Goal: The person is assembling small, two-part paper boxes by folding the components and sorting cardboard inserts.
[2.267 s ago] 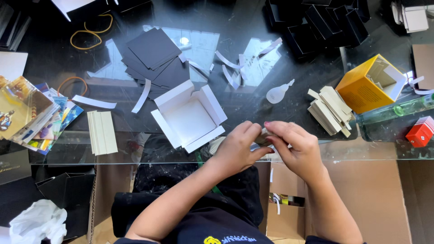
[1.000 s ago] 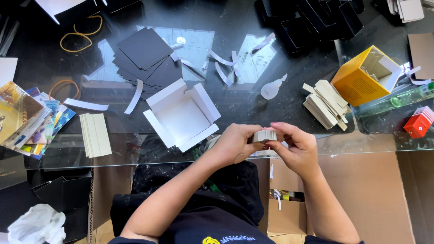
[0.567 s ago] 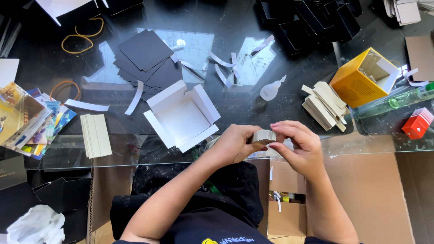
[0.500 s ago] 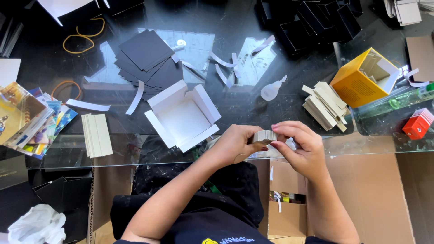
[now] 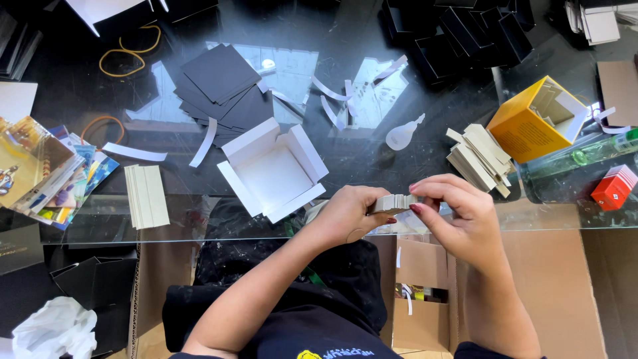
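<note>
Glass-topped bench (image 5: 412,100), dark and scuffed. Open white box (image 5: 272,169) with flaps spread, near centre. Fan of black card squares (image 5: 219,86) behind it, with loose white paper strips (image 5: 335,100) scattered beside. Small clear dropper bottle (image 5: 401,136). Heap of cream card pieces (image 5: 480,159). Open yellow box (image 5: 535,119) to the right; small red box (image 5: 615,187) at far right. Cream ridged card (image 5: 146,196) and colourful printed packets (image 5: 46,173) at left. Yellow rubber band (image 5: 126,53) at rear.

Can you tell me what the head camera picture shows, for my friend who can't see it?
Both hands, left hand and right hand, hold a small stack of beige card pieces above a glass table. Nearby sit an open white box and a yellow box.
</note>
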